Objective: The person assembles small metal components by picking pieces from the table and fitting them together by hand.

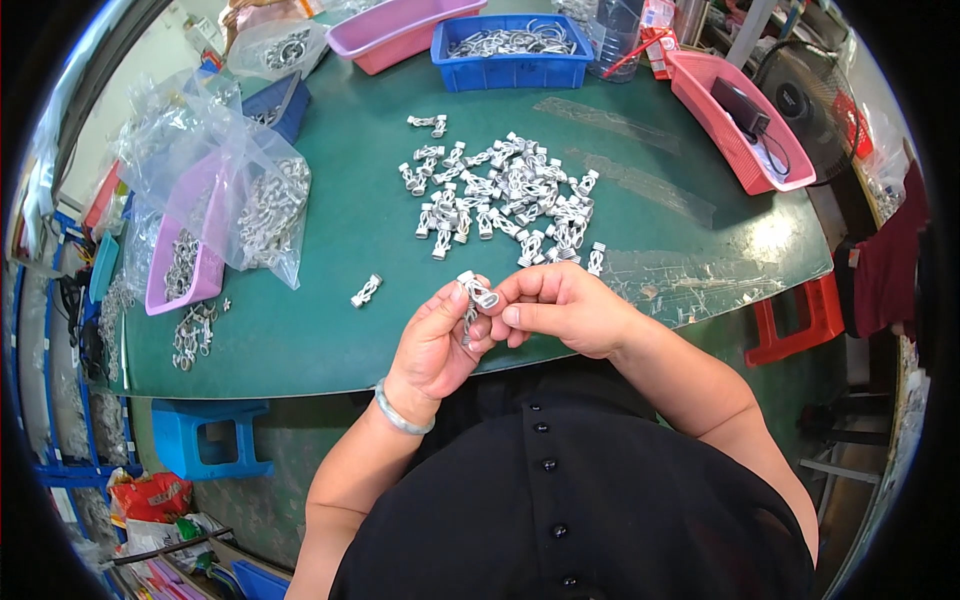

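Note:
My left hand (432,345), with a pale bangle on its wrist, is closed around a small grey-and-white looped cable (478,292) at the table's near edge. A strand of it hangs down between the fingers. My right hand (568,308) pinches at the right end of the same piece, and its fingertips partly hide that end. Beyond my hands lies a loose pile of similar looped cables (525,185). One separate looped cable (367,290) rests on the table left of my left hand.
On the green table (340,200), a pink basket (215,265) and plastic bag (275,215) of small metal parts stand left. A blue bin (510,72) of metal rings and a pink tray (400,35) stand at the back. Right are a pink basket (715,120) and fan (800,105).

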The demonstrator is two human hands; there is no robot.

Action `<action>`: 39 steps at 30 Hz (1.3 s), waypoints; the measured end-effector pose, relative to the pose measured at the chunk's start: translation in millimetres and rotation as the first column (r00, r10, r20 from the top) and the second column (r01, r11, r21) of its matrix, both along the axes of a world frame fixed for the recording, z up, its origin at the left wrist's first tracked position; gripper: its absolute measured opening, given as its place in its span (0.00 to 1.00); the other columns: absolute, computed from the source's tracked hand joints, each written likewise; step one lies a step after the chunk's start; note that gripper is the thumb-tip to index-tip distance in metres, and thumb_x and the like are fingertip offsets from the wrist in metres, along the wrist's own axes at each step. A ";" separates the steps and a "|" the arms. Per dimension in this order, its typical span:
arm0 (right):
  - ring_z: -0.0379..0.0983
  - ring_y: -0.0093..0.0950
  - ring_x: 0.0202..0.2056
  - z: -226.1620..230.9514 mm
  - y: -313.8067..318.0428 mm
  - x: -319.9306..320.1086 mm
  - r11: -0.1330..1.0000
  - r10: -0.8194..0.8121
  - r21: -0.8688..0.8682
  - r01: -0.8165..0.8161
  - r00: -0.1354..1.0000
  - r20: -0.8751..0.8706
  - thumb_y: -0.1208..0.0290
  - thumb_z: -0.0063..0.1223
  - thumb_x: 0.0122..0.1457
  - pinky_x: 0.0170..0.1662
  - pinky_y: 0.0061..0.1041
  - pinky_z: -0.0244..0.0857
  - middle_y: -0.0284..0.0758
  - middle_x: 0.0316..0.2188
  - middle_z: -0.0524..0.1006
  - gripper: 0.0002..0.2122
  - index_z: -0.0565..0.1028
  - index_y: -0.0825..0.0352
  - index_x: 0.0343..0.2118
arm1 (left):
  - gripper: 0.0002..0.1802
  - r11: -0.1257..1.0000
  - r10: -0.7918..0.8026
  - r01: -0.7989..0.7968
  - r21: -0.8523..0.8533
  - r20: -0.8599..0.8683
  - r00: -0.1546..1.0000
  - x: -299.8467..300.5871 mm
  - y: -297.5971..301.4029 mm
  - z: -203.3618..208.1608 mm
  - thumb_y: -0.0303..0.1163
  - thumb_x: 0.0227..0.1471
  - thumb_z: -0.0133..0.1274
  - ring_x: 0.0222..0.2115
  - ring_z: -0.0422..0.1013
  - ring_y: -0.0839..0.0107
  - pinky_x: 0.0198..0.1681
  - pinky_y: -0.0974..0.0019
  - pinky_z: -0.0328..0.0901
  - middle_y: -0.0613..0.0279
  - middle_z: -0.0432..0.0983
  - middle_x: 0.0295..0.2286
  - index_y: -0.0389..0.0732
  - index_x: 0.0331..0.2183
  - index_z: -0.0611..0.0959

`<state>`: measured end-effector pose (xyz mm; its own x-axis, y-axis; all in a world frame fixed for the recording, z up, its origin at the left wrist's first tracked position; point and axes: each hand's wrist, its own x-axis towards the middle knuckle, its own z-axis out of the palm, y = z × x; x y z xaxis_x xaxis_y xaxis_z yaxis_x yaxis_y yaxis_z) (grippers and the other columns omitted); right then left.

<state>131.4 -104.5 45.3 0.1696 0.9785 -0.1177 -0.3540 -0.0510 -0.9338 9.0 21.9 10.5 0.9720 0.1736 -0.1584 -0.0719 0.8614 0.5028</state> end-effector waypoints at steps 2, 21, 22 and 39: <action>0.67 0.17 0.25 -3.0 0.2 1.5 1.000 -0.007 -0.014 0.007 1.000 0.012 0.75 0.44 0.53 0.31 0.16 0.63 0.33 0.27 0.74 0.08 0.72 0.72 0.34 | 0.11 0.997 0.042 -0.043 0.063 0.009 0.999 0.2 -0.6 -2.4 0.34 0.51 0.44 0.20 0.62 0.80 0.22 0.78 0.58 0.66 0.70 0.25 0.37 0.34 0.73; 0.69 0.18 0.24 -10.2 1.5 -4.4 0.983 -0.176 -0.070 0.171 0.981 -0.076 0.71 0.47 0.53 0.29 0.16 0.64 0.34 0.24 0.74 0.08 0.71 0.71 0.31 | 0.12 0.910 0.265 -0.255 0.327 0.013 0.964 -2.1 -9.6 3.5 0.26 0.47 0.48 0.20 0.63 0.81 0.22 0.78 0.58 0.64 0.72 0.25 0.37 0.37 0.72; 0.69 0.18 0.24 -10.3 1.4 -4.9 0.982 -0.185 -0.056 0.181 0.980 -0.078 0.71 0.47 0.53 0.29 0.16 0.64 0.34 0.24 0.74 0.08 0.71 0.71 0.31 | 0.12 0.910 0.265 -0.255 0.328 0.015 0.964 -2.2 -10.1 4.0 0.26 0.47 0.48 0.20 0.63 0.81 0.22 0.78 0.58 0.64 0.72 0.25 0.37 0.37 0.72; 0.67 0.16 0.28 -18.2 4.9 -9.4 0.948 -0.297 0.100 0.303 0.952 -0.071 0.79 0.52 0.48 0.34 0.14 0.63 0.30 0.26 0.72 0.08 0.69 0.70 0.32 | 0.14 0.904 0.293 -0.289 0.316 0.036 0.956 -0.8 -11.0 1.6 0.26 0.49 0.46 0.21 0.63 0.80 0.23 0.76 0.58 0.64 0.72 0.27 0.37 0.40 0.72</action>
